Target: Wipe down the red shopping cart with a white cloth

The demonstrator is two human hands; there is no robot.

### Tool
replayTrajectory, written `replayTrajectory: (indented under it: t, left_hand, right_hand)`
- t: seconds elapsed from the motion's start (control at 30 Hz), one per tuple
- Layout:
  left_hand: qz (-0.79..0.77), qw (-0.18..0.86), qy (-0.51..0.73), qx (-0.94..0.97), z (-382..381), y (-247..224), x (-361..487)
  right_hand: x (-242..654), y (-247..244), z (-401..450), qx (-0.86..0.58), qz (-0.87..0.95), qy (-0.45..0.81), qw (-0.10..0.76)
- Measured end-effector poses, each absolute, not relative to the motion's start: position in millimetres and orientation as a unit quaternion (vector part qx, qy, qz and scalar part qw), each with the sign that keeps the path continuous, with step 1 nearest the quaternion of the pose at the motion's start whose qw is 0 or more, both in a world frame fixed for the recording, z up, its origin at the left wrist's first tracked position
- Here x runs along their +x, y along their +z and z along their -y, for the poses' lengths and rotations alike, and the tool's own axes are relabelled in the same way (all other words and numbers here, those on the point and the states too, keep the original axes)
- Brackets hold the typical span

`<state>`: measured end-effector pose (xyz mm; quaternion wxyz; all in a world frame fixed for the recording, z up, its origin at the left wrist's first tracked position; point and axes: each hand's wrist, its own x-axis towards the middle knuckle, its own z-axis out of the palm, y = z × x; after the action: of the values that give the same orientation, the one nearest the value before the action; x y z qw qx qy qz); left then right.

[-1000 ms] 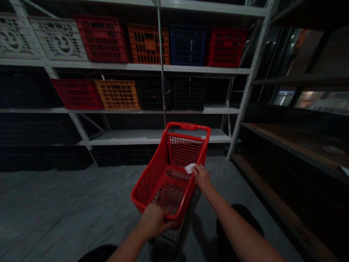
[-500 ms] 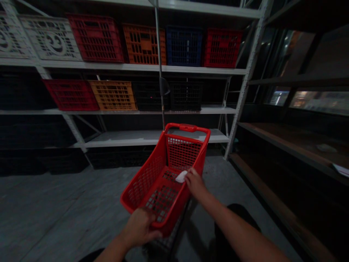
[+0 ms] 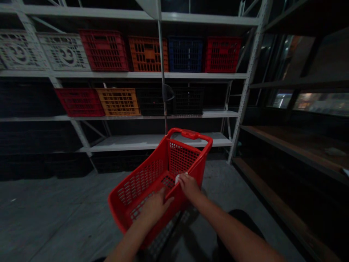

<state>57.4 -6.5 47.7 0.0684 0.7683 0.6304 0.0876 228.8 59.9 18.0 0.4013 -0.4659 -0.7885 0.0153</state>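
A red plastic shopping cart (image 3: pixel 141 180) with grid walls stands in front of me, turned so its handle points toward the shelves. My right hand (image 3: pixel 188 186) is at the cart's near side rim, fingers closed on a small white cloth (image 3: pixel 177 178). Most of the cloth is hidden by the fingers and the rim. My left hand (image 3: pixel 155 206) reaches over the same rim, closer to me. Its thumb stands apart from the fingers, and I see nothing in it. Whether it touches the rim is hard to tell.
A white metal rack (image 3: pixel 131 75) spans the back, holding a red crate (image 3: pixel 105 51), an orange crate (image 3: pixel 148 54), a blue crate (image 3: pixel 185 54) and several others. A thin pole (image 3: pixel 163 69) rises behind the cart. Dark wooden shelves (image 3: pixel 294 145) line the right side.
The cart has turned, its near end swinging left. My left hand has left the front rim and moved up to the side rim. Less of the white cloth shows at my right hand.
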Motion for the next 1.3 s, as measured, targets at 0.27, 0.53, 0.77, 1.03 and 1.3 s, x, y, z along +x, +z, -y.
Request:
replayTrajectory:
  t: [0.27, 0.53, 0.77, 1.03, 1.3]
  left_hand:
    - [-0.659, -0.073, 0.029, 0.748, -4, 32, 45]
    - [-0.644, -0.109, 0.057, 0.755, -7, 22, 29]
    - [-0.650, -0.083, 0.054, 0.754, -5, 31, 33]
    - [-0.639, -0.035, 0.035, 0.768, -5, 36, 23]
    - [-0.642, -0.023, 0.046, 0.765, -1, 42, 23]
  right_hand:
    - [256, 48, -81, -0.453, 0.819, -0.024, 0.350]
    - [367, 112, -128, -0.552, 0.723, -0.091, 0.404]
    - [329, 65, -103, -0.481, 0.751, -0.100, 0.442]
    - [366, 90, -121, -0.511, 0.598, -0.098, 0.610]
    - [299, 29, -91, -0.531, 0.485, -0.078, 0.690]
